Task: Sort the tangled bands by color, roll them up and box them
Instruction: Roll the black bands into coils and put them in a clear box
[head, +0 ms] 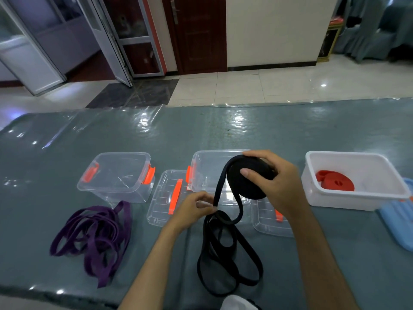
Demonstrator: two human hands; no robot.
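Note:
My right hand (276, 182) grips a thick black roll of band (248, 182), held above the middle clear box (201, 162). From the roll a black strand hangs down to a loose black pile (225, 253) on the table. My left hand (194, 208) pinches that strand just below the roll. A tangled purple band (93, 238) lies on the table at the left. A rolled red band (337, 181) sits inside the white box (357, 203) on the right.
An empty clear box with orange latches (116, 175) stands at the left. Two clear lids (165, 198) (272, 222) lie flat beside the middle box. A blue lid (400, 220) lies at the right edge. The table has a glossy grey-green cover (201, 130).

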